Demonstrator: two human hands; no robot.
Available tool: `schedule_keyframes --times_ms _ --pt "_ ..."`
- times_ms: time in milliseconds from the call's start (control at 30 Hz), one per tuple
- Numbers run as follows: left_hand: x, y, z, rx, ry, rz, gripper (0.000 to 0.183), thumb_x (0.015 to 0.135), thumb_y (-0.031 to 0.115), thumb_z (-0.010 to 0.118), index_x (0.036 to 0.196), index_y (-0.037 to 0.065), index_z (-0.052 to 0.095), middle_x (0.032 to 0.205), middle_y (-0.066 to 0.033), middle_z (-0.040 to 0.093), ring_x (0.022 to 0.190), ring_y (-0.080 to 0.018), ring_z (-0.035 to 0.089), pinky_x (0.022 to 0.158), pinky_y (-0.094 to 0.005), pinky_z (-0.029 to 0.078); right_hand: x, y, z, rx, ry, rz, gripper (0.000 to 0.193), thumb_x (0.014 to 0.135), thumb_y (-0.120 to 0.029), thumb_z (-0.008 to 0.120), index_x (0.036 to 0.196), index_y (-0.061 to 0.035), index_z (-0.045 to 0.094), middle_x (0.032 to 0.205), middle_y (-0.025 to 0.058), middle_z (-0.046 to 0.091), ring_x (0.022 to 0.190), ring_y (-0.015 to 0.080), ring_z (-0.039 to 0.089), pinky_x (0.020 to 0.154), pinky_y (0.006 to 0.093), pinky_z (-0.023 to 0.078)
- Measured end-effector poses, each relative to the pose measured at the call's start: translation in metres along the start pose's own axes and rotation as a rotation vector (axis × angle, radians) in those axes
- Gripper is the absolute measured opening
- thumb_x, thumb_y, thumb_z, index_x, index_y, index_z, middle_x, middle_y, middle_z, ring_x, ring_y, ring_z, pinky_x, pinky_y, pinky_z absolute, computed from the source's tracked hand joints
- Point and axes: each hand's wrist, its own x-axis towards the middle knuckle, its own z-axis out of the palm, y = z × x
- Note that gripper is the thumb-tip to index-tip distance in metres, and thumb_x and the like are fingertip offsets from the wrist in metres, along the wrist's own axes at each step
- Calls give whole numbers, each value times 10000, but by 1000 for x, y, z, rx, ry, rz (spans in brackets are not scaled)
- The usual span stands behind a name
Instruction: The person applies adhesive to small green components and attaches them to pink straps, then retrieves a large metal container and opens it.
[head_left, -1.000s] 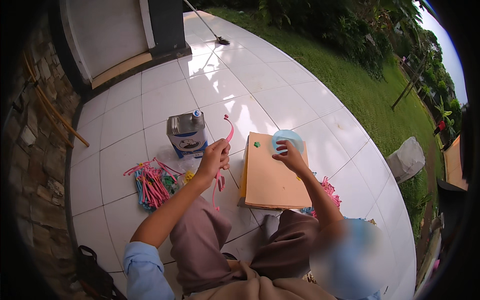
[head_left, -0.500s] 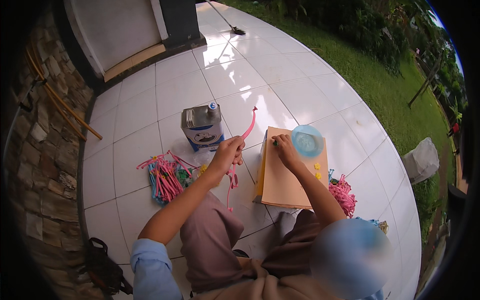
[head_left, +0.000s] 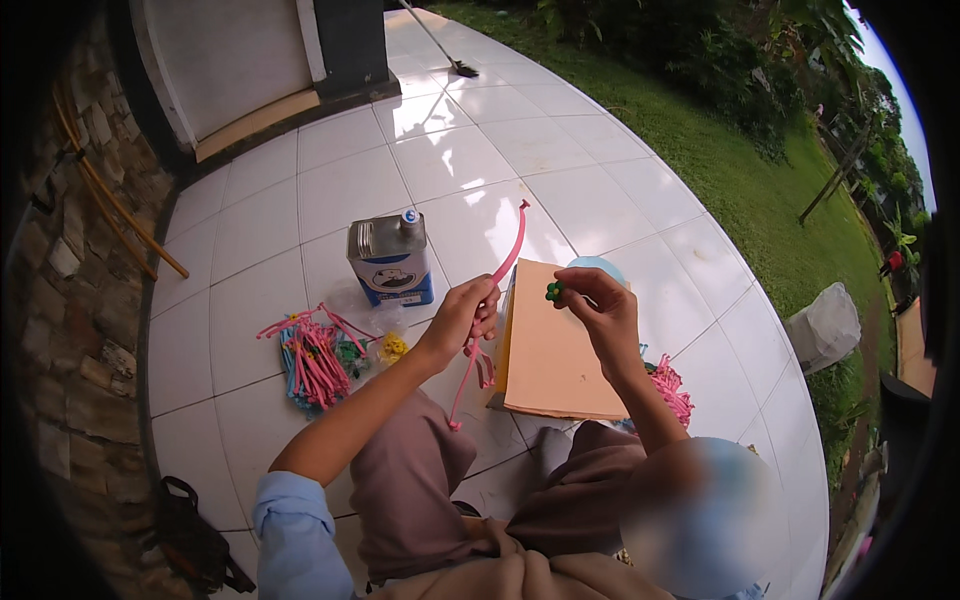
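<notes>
My left hand (head_left: 463,325) is closed round a pink strap (head_left: 516,243) with knob-like ends; its upper end curves upward, and more pink lengths dangle below the fist. Pinched between the fingertips of my right hand (head_left: 608,308) is a small green flower-shaped piece (head_left: 553,291) with a yellowish centre. That hand is held over a cardboard-topped box (head_left: 560,360). Behind it, a light blue dish (head_left: 603,265) shows only in part. Left of my left forearm lie a bundle of pink and blue straps (head_left: 318,368) and a clear bag with yellow pieces (head_left: 393,347).
A blue and white metal can (head_left: 392,272) stands on the tiles beyond the bundle. More pink straps (head_left: 670,390) lie right of the box. A broom (head_left: 463,69), a white sack (head_left: 825,328) and a black bag (head_left: 195,540) are farther out. Grass borders the tiled floor.
My right hand has risen from the cardboard with the green flower piece, which now shows plainly. The yellow pieces on the cardboard are out of sight. My left hand keeps the strap.
</notes>
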Motion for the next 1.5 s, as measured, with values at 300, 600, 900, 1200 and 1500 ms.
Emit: schedule_keyframes --times_ms 300,600,900,1200,1500 --pt "-9 0 20 141 -34 54 301 935 301 376 706 106 369 585 52 281 429 -39 302 512 -230 365 -15 -43 -35 96 277 -195 202 767 -18 656 945 11 565 828 85 623 755 130 591 729 266 479" --pt "-5 -6 37 197 -118 -6 292 948 283 350 723 98 360 597 40 281 442 -43 275 478 -211 325 -24 -22 -34 -152 128 -73 381 739 -6 674 976 -38 377 786 108 631 771 158 633 677 251 484" --pt "-4 -13 44 252 -155 -2 278 963 277 340 754 100 383 606 43 279 449 -25 259 452 -194 291 -19 -16 -14 -110 51 -63 378 753 -1 657 922 -54 322 786 136 638 777 183 650 657 261 486" --pt "-5 -13 48 252 -174 39 244 966 265 332 816 90 414 642 56 300 486 -12 282 457 -178 292 -16 -11 -11 -83 66 -68 378 749 10 657 903 -46 316 780 143 636 771 189 651 661 263 500" --pt "-14 -12 39 282 -213 -50 265 955 280 369 817 67 443 620 48 358 502 -23 346 455 -200 329 -26 -2 -4 -257 41 -137 356 744 -17 667 916 -22 355 771 114 614 679 161 603 655 274 479"
